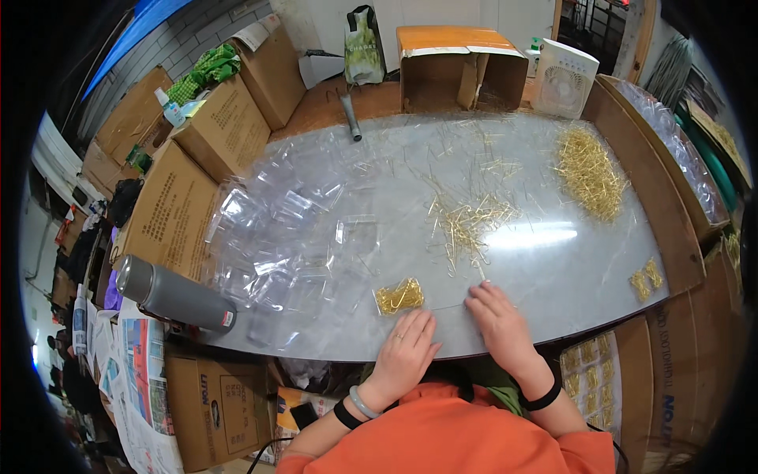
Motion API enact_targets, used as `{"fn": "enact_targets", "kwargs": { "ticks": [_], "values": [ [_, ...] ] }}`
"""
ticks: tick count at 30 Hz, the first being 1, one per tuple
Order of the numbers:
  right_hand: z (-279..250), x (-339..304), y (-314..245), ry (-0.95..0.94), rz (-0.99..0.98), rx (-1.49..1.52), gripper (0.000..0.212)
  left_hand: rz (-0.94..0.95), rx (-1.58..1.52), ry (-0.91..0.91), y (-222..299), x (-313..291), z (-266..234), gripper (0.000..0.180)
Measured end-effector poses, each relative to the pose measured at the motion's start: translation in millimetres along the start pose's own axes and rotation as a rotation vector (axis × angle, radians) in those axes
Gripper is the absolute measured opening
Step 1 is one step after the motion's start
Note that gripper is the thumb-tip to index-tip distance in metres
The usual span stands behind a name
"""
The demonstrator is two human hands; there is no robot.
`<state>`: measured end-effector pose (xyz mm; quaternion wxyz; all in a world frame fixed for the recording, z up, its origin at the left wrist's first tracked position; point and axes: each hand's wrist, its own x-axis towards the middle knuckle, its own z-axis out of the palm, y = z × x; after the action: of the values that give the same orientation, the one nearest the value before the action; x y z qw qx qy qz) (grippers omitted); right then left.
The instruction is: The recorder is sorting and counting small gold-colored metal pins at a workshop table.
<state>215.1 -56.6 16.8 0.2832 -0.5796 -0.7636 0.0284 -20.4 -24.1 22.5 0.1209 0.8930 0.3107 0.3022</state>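
Small clear plastic box packed with gold-coloured wire hooks [400, 297] lies near the front edge of the grey, smooth-topped table [560, 296], just beyond the left hand [404, 347]. Its metal contents form a dense, glossy, tangled bundle of thin curved strands; the long axis runs roughly left to right, the right end tipped slightly away from the person.

The left hand lies with its fingers close together and gently bent, their tips near the box; whether it holds anything I cannot tell. The right hand [499, 320] is palm down, fingers loosely curled and narrowly spread, fingertips at the near end of a loose scatter of gold-coloured wire hooks [466, 225]. Whether it pinches one is hidden. These slender pieces point many ways, several nearest the hand running lengthwise away from the person.

Farther right sits a thick, bristly oval heap of gold-coloured hooks [592, 174], its long axis pointing away from the person. On the left, thin, shiny, transparent plastic boxes [272, 253] overlap, near a matte grey cylindrical bottle [189, 296].
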Motion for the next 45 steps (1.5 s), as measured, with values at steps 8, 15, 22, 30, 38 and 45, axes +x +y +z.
{"fn": "enact_targets", "kwargs": {
  "ticks": [8,15,22,30,38,45],
  "values": [
    [-16.1,-12.4,-17.9,0.038,0.164,0.011,0.048,-0.058,-0.018,-0.070,2.0,12.1,7.7,0.045],
    [-4.4,-4.8,-21.9,-0.090,-0.041,0.048,0.044,-0.029,-0.083,-0.097,0.1,22.0,18.4,0.049],
    [-1.6,-0.9,-7.1,-0.083,-0.139,0.207,0.036,-0.106,-0.187,-0.103,0.1,23.3,16.8,0.059],
    [-11.8,-4.5,-22.9,0.175,0.151,-0.068,0.031,-0.076,-0.048,-0.232,0.0,42.3,15.4,0.066],
    [-4.9,-2.6,-25.1,0.143,0.113,0.251,0.033,-0.025,-0.109,-0.179,1.6,43.0,31.7,0.056],
    [-15.3,23.6,-13.1,0.047,0.177,-0.070,0.037,0.019,-0.123,-0.102,0.0,41.2,35.2,0.040]
  ]
}}
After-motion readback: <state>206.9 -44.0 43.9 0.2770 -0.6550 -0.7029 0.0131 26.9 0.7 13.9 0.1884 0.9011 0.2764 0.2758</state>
